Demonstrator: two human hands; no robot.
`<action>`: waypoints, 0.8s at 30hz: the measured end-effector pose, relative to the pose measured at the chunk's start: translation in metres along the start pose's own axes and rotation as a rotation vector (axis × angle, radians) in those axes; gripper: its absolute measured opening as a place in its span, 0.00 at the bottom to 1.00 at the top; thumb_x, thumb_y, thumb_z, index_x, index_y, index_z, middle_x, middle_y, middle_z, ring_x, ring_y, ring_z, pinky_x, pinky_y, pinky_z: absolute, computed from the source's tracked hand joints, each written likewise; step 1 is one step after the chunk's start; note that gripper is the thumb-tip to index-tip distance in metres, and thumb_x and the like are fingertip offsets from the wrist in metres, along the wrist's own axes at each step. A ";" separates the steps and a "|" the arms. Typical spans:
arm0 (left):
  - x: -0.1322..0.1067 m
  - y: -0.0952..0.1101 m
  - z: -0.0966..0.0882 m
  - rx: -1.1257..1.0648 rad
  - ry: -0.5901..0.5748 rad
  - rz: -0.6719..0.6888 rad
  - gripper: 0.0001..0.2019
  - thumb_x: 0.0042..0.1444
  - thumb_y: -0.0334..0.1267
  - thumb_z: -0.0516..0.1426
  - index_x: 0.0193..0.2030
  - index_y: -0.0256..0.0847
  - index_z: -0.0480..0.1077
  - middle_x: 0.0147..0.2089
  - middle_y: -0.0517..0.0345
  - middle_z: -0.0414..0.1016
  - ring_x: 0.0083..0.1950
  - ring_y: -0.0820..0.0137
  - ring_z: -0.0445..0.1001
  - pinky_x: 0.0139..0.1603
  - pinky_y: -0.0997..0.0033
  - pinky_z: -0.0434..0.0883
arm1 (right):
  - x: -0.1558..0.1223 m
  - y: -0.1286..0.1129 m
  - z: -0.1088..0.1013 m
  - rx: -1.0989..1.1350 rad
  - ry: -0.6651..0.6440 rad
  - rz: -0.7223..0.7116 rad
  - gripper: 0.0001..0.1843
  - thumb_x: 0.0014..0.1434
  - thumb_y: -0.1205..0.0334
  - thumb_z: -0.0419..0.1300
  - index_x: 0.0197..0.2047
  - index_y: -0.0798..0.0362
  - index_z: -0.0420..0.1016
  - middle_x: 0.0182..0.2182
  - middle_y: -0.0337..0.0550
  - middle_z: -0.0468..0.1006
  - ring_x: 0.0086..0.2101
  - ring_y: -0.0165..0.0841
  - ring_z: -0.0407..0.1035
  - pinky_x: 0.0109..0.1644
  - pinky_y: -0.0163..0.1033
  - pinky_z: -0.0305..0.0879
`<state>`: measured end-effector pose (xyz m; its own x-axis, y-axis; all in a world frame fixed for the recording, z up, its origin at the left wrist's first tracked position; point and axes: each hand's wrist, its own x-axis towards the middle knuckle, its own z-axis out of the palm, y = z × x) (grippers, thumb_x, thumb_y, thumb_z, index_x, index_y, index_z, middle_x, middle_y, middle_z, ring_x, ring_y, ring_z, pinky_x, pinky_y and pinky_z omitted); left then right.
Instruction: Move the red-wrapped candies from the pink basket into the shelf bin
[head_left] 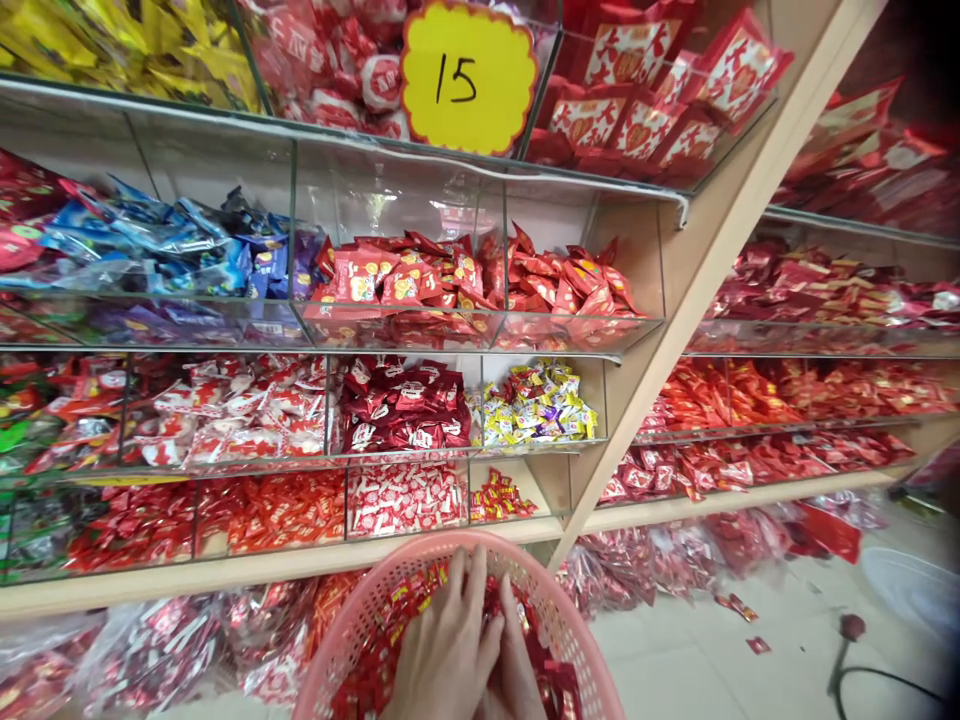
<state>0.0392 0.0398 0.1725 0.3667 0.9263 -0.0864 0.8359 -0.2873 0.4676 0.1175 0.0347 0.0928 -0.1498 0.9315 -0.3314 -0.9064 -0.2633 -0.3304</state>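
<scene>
A pink plastic basket [352, 630] at the bottom centre holds a heap of small red wrapped candies [390, 640]. Both my hands are inside it, side by side and touching. My left hand [442, 645] lies flat on the candies with its fingers stretched forward. My right hand [517, 660] sits just to its right, fingers extended and partly dug into the candies, its palm side hidden. Neither hand visibly grips anything.
Wooden shelves with clear bins [465, 300] of red, blue, yellow and white candy packs fill the view ahead. A yellow price sign [469, 75] reads 15. Bagged candy lies under the lowest shelf [660, 560]. Loose wrappers [742, 610] lie on the tiled floor at right.
</scene>
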 end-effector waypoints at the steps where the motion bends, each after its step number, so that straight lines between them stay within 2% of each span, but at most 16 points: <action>1: 0.000 0.003 0.001 0.020 -0.032 0.010 0.29 0.58 0.42 0.43 0.67 0.44 0.45 0.69 0.47 0.47 0.58 0.49 0.66 0.50 0.50 0.68 | 0.003 -0.001 -0.007 -0.018 0.005 -0.012 0.25 0.39 0.41 0.66 0.39 0.47 0.79 0.38 0.40 0.80 0.44 0.39 0.71 0.44 0.41 0.68; 5: -0.006 0.011 -0.012 0.060 -0.113 0.077 0.27 0.57 0.42 0.46 0.64 0.38 0.56 0.66 0.42 0.54 0.56 0.46 0.68 0.49 0.49 0.69 | 0.016 -0.005 -0.040 -0.121 0.023 -0.117 0.22 0.32 0.49 0.71 0.35 0.43 0.79 0.37 0.36 0.80 0.46 0.37 0.70 0.47 0.39 0.68; 7: -0.005 0.011 -0.030 0.084 -0.072 0.113 0.25 0.58 0.44 0.45 0.60 0.37 0.61 0.63 0.41 0.61 0.55 0.48 0.69 0.48 0.49 0.69 | 0.018 -0.006 -0.047 -0.172 -0.002 -0.115 0.23 0.34 0.50 0.71 0.38 0.40 0.78 0.38 0.37 0.80 0.47 0.40 0.69 0.47 0.43 0.69; 9: 0.006 0.006 -0.056 0.126 0.066 0.136 0.24 0.60 0.46 0.42 0.57 0.37 0.65 0.58 0.41 0.68 0.53 0.51 0.70 0.48 0.51 0.69 | 0.016 -0.006 -0.047 -0.193 -0.026 -0.083 0.23 0.38 0.48 0.68 0.41 0.38 0.77 0.38 0.38 0.80 0.46 0.43 0.70 0.44 0.48 0.70; 12: 0.041 -0.010 -0.099 0.254 0.375 0.149 0.22 0.61 0.45 0.41 0.51 0.36 0.67 0.52 0.42 0.72 0.51 0.54 0.70 0.48 0.55 0.68 | 0.014 -0.004 -0.042 -0.190 -0.035 -0.055 0.23 0.43 0.44 0.64 0.44 0.40 0.76 0.36 0.42 0.80 0.42 0.46 0.73 0.37 0.51 0.72; 14: 0.071 -0.022 -0.123 0.372 0.521 0.090 0.20 0.61 0.44 0.42 0.48 0.34 0.68 0.47 0.41 0.73 0.49 0.54 0.70 0.46 0.57 0.67 | 0.016 -0.001 -0.042 -0.172 -0.034 -0.050 0.24 0.42 0.43 0.64 0.43 0.43 0.77 0.35 0.44 0.80 0.39 0.45 0.73 0.36 0.49 0.71; 16: 0.100 -0.029 -0.138 0.465 0.624 -0.018 0.21 0.59 0.47 0.45 0.48 0.32 0.66 0.44 0.39 0.73 0.47 0.52 0.69 0.43 0.57 0.67 | 0.020 0.003 -0.046 -0.103 -0.025 -0.046 0.24 0.39 0.44 0.67 0.40 0.44 0.78 0.35 0.44 0.80 0.38 0.42 0.74 0.35 0.47 0.71; 18: 0.123 -0.032 -0.142 0.500 0.682 -0.079 0.26 0.57 0.51 0.46 0.51 0.29 0.64 0.43 0.38 0.73 0.46 0.50 0.69 0.42 0.57 0.66 | 0.024 0.007 -0.051 -0.028 -0.014 -0.029 0.24 0.36 0.44 0.69 0.38 0.45 0.79 0.35 0.43 0.80 0.37 0.41 0.74 0.35 0.45 0.71; 20: 0.139 -0.030 -0.140 0.497 0.710 -0.108 0.28 0.56 0.53 0.48 0.53 0.28 0.61 0.43 0.36 0.72 0.47 0.49 0.68 0.42 0.57 0.65 | 0.023 0.008 -0.054 0.014 -0.006 0.012 0.23 0.38 0.46 0.69 0.39 0.45 0.78 0.36 0.43 0.80 0.36 0.39 0.74 0.34 0.44 0.71; 24: 0.155 -0.023 -0.132 0.444 0.704 -0.149 0.26 0.55 0.45 0.50 0.55 0.28 0.59 0.45 0.34 0.72 0.48 0.48 0.68 0.44 0.56 0.63 | 0.011 0.005 -0.051 0.072 -0.001 0.047 0.22 0.44 0.52 0.68 0.45 0.43 0.76 0.42 0.41 0.78 0.34 0.34 0.74 0.35 0.40 0.70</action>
<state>0.0230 0.2220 0.2650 0.0231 0.8552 0.5178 0.9922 -0.0829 0.0926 0.1315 0.0304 0.0427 -0.1936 0.9186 -0.3444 -0.9243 -0.2885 -0.2499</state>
